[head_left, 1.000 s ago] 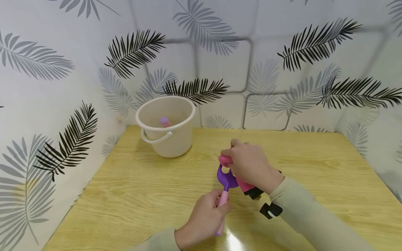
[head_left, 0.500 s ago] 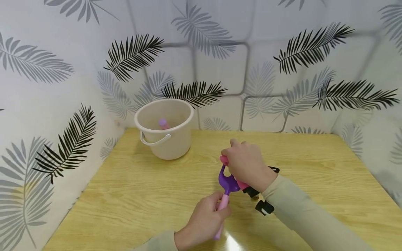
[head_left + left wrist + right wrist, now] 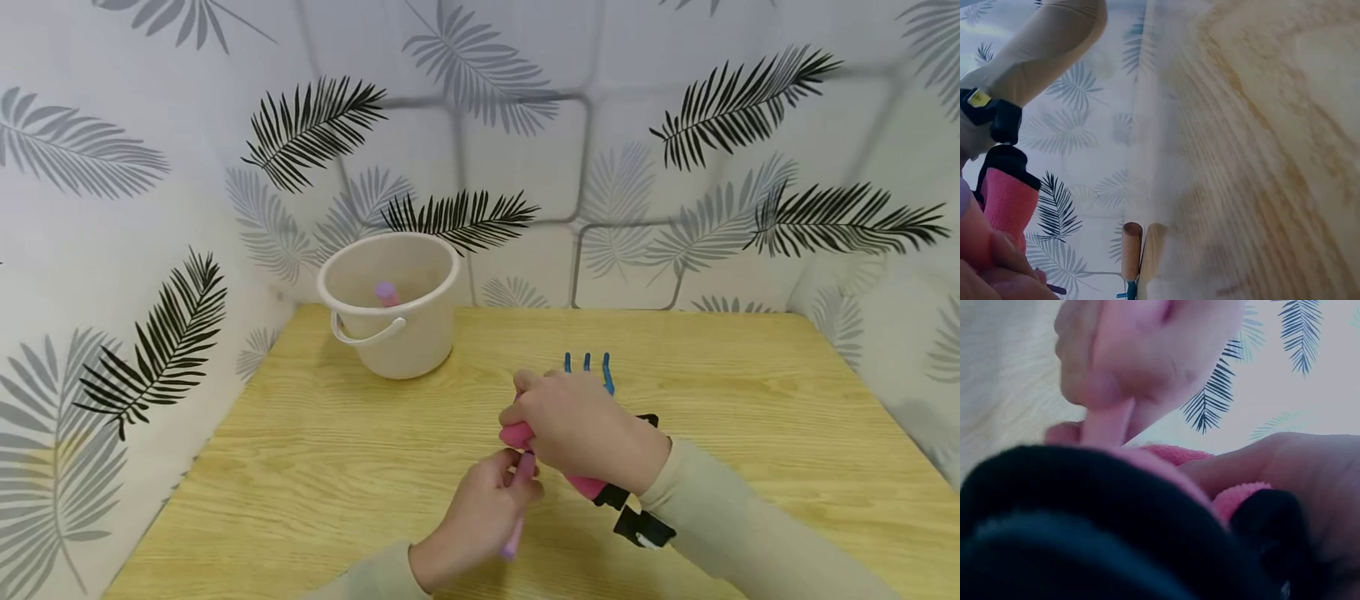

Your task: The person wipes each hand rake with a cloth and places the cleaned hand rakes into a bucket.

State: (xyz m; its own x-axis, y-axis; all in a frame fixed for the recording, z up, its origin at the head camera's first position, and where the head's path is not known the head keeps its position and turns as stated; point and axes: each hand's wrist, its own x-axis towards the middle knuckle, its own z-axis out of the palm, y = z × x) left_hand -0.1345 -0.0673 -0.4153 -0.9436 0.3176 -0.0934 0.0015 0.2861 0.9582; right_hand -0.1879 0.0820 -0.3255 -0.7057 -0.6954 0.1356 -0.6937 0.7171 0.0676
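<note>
My left hand [image 3: 480, 512] grips the pink handle [image 3: 516, 525] of a small toy garden fork, whose purple head showed in the earlier head frames. My right hand [image 3: 577, 425] now covers nearly all of that head. In the right hand is a fuzzy pink cloth [image 3: 516, 435], held over the fork where the head meets the handle. Both hands are close together above the table. The left wrist view shows the cloth [image 3: 1013, 200] by the left fingers. In the right wrist view, the left hand [image 3: 1141, 369] holds the handle [image 3: 1109, 425] beside the cloth.
A cream bucket [image 3: 408, 337] stands at the back left, with a pink and lilac handle [image 3: 387, 293] inside it. Behind the right hand, blue prongs [image 3: 607, 371] of another tool lie on the wooden table [image 3: 322, 467]. Leaf-patterned walls [image 3: 517, 158] enclose the table.
My right hand has moved down and left with the cloth, towards the left hand, covering the purple head. Blue prongs have come into sight behind it. The left hand still holds the handle.
</note>
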